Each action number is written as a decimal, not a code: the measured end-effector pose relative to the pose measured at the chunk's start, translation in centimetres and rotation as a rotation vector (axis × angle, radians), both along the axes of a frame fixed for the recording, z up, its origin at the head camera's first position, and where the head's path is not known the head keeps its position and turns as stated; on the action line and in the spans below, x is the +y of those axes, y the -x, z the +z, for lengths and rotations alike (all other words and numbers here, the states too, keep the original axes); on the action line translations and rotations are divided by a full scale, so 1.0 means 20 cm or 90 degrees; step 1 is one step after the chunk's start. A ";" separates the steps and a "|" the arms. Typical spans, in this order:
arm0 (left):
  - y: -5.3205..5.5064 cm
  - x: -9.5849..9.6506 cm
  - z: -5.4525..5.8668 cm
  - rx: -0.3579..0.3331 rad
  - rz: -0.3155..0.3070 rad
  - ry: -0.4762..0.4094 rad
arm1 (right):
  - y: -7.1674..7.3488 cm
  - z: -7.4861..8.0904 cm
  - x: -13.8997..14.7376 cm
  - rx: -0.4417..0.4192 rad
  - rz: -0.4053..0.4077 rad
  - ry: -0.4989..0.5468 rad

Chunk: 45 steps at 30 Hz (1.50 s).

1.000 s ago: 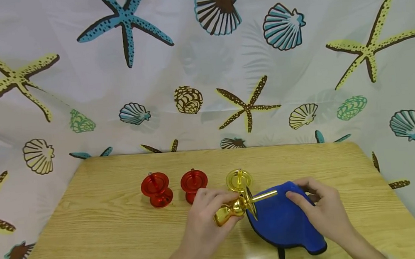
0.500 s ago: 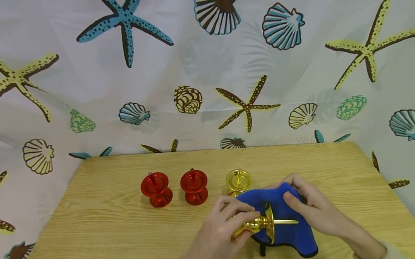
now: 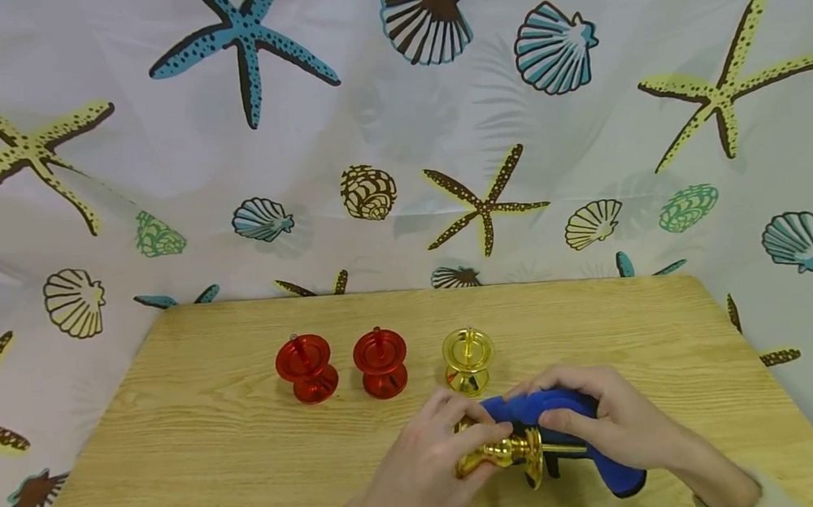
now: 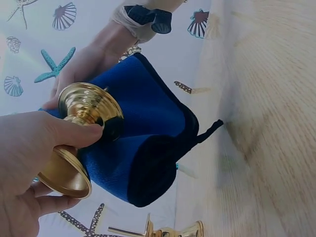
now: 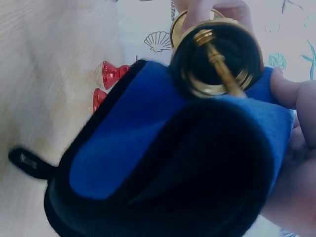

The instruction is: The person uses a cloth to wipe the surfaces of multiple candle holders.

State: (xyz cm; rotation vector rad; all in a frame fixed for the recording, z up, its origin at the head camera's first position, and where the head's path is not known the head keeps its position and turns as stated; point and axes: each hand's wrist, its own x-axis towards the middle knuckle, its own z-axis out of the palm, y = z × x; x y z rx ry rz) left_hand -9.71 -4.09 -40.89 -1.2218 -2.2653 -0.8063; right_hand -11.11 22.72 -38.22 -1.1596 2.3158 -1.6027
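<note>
My left hand [image 3: 426, 457] grips a gold candlestick [image 3: 502, 451] by its stem and base, tipped on its side with the spike pointing right. In the left wrist view, the thumb lies across the narrow stem of this candlestick [image 4: 85, 101]. Beside the drip dish, my right hand [image 3: 616, 413] holds a blue cloth [image 3: 622, 473] with black edging and a small black loop. The cloth [image 5: 116, 143] is folded over in the right wrist view, and the spike's end meets its blue surface there. The right fingers are partly hidden behind the cloth.
Two red candlesticks stand upright on the wooden table [image 3: 196, 437], one at the left [image 3: 305, 368] and another [image 3: 381, 360] to its right. A second gold candlestick [image 3: 468, 354] stands just beyond my hands. Behind the table hangs a curtain [image 3: 394, 124] printed with shells and starfish.
The left hand has brought the gold candlestick to the right and lower, over the cloth. My right hand has turned inward, and the spread cloth is now bunched and folded around the spike.
</note>
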 end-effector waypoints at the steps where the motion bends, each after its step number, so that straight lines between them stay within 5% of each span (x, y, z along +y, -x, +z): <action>1: 0.00 0.00 0.00 -0.003 -0.002 0.002 | -0.01 0.01 -0.01 0.029 0.001 -0.010; 13: 0.02 -0.03 0.00 -0.080 0.018 -0.015 | -0.13 0.01 -0.10 0.508 -0.106 -0.192; 18: 0.03 -0.04 0.02 -0.115 0.030 -0.031 | -0.18 -0.04 -0.15 0.652 -0.148 -0.232; 21: 0.03 -0.04 0.02 -0.125 0.028 -0.042 | -0.21 -0.05 -0.16 0.686 -0.175 -0.250; 28: 0.04 -0.04 0.02 -0.060 0.005 -0.059 | -0.19 0.00 -0.16 0.559 -0.177 -0.255; 38: 0.04 -0.04 0.00 0.068 -0.009 -0.034 | -0.06 0.07 -0.11 0.250 -0.089 -0.198; 45: 0.04 -0.02 -0.01 0.162 -0.046 -0.044 | 0.05 0.08 -0.08 -0.008 0.037 -0.123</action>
